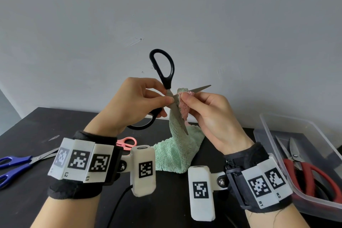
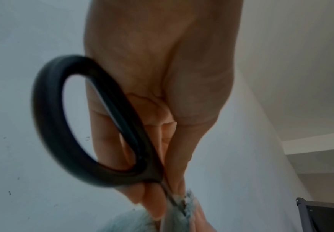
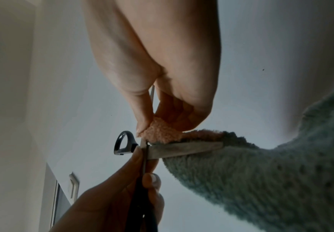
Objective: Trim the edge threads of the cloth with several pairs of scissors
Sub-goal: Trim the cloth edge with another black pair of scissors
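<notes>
My left hand [image 1: 148, 101] grips black-handled scissors [image 1: 164, 72] near the pivot, raised above the table. Their blades are spread wide, one pointing right past the cloth, the other pointing down along it. My right hand [image 1: 194, 102] pinches the top edge of a green cloth [image 1: 175, 152] with a pink underside [image 1: 185, 111], holding it up between the blades. The cloth's lower part drapes onto the black table [image 1: 37, 131]. In the left wrist view one black handle loop [image 2: 66, 125] hangs beside my fingers. In the right wrist view a blade [image 3: 184, 149] lies along the cloth's edge [image 3: 241, 172].
Blue-handled scissors [image 1: 16, 164] lie at the table's left, and pink-handled scissors [image 1: 127, 143] sit behind my left wrist. A clear plastic bin [image 1: 303, 153] at the right holds red-handled shears [image 1: 307, 174]. A grey wall rises behind the table.
</notes>
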Tool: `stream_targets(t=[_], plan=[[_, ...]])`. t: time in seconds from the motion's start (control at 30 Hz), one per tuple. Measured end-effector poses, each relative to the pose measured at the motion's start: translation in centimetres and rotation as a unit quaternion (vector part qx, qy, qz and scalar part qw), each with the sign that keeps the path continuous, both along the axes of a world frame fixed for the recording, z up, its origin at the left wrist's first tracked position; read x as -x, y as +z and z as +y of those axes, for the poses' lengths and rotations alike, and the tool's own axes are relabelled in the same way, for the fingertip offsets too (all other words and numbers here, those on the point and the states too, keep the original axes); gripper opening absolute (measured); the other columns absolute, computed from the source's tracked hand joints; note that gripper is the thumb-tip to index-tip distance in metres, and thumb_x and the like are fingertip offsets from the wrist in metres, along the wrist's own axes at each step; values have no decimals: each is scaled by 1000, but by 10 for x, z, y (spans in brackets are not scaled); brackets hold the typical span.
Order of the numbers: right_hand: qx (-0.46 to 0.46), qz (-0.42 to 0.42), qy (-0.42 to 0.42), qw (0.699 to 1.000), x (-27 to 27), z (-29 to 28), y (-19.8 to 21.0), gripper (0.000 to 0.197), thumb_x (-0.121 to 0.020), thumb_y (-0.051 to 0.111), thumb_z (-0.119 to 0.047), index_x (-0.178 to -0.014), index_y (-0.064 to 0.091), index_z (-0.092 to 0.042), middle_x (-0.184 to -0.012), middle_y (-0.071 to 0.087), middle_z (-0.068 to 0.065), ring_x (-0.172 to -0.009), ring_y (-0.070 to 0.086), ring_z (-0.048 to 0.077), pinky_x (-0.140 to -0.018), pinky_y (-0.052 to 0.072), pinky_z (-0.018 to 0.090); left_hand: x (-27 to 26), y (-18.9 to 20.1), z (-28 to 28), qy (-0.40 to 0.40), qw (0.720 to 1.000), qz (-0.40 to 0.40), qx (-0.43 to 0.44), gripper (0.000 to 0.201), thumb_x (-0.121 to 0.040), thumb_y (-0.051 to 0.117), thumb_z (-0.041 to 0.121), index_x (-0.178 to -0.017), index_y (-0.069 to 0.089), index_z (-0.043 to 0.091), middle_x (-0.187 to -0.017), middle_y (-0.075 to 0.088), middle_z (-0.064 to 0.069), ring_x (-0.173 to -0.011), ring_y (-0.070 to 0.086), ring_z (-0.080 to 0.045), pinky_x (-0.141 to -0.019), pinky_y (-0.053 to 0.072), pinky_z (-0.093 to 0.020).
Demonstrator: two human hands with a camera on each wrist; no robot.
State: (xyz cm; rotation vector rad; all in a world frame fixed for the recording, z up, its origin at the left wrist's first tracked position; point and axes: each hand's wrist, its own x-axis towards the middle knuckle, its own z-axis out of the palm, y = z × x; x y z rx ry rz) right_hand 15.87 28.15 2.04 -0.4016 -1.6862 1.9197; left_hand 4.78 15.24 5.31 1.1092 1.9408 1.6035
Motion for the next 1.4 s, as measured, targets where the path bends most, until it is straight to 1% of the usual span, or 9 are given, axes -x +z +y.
stream_targets(t=[0.1,0.17,0.3,0.47,0.67,0.83,1.07,1.3,1.4], plan=[[2,5,3,1000,-1,1,0,28,-75,72,-27,-83,73,0,-93,68,21,-88,59,27,-102,36,60,0,1,-2,3,1000,3,1,7,-80,70,7,-79,63,5,-63,72,-8,-51,63,-14,-57,52,-19],[-2,0,1,1000,-2,3,-1,31,-75,72,-28,-85,72,2,-92,68,20,-88,59,28,-103,34,62,1,1,-2,4,1000,1,2,7,-80,71,7,-80,64,5,-64,72,-11,-52,63,-15,-57,52,-20],[-12,-8,-1,1000,-3,4,0,36,-68,74,-33,-84,73,-1,-89,69,17,-86,61,25,-91,43,50,2,2,-4,5,1000,-4,5,8,-80,71,6,-82,64,2,-64,71,-12,-52,62,-15,-56,52,-19],[-23,-16,6,1000,-3,5,0,31,-64,73,-32,-82,77,-7,-86,72,13,-84,66,20,-84,48,44,8,2,-10,2,1000,-4,23,8,-81,70,5,-85,66,-1,-62,71,-9,-50,61,-13,-54,48,-15],[-1,-19,8,1000,-3,6,-1,29,-64,73,-30,-80,76,-6,-87,71,14,-84,66,20,-88,48,43,10,3,-14,-2,999,-5,37,10,-81,70,6,-84,66,-2,-61,70,-12,-48,60,-12,-53,47,-12],[15,-6,3,1000,-4,9,-1,25,-65,72,-27,-79,77,-7,-86,70,13,-83,64,21,-84,46,41,10,3,-14,1,999,-4,40,11,-80,70,8,-85,66,-1,-63,70,-15,-49,61,-12,-53,46,-11],[50,33,-16,998,-8,16,4,18,-66,71,-21,-77,76,-8,-85,73,8,-84,67,16,-77,56,22,10,4,-16,-11,999,-9,41,12,-84,67,10,-89,66,0,-61,71,-7,-49,61,-10,-53,46,-11],[55,73,-44,995,-11,20,7,14,-71,68,-18,-76,76,-7,-86,74,8,-86,69,15,-74,53,19,12,3,-16,-29,999,1,36,8,-85,66,10,-82,62,4,-67,70,-6,-56,66,-14,-56,49,-14],[68,91,-71,991,-15,27,8,17,-72,67,-21,-76,76,-7,-86,73,9,-85,68,15,-76,53,21,15,1,-18,-40,998,8,51,6,-88,63,12,-91,63,7,-67,69,-4,-59,67,-15,-59,48,-13]])
